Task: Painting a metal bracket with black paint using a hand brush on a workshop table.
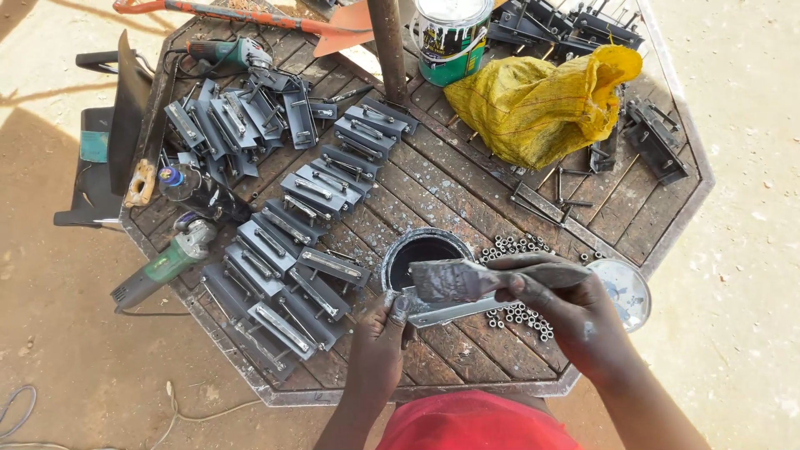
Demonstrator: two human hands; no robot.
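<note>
Paintbrush (454, 279), its bristles thick with grey paint, lies across a flat metal bracket (454, 310) just in front of an open paint tin (421, 254) near the table's (467, 354) front edge. The right hand (558, 304) is closed round the brush handle; the left hand (385, 329) pinches the bracket's near end, though its fingertips are partly hidden. Loose steel nuts (518, 246) lie scattered beside the tin. Rows of dark painted brackets (292, 250) fill the left side, with a green angle grinder (162, 267) at the edge. Farther back sit a crumpled yellow sack (533, 104) and a green-and-white labelled can (452, 37).
</note>
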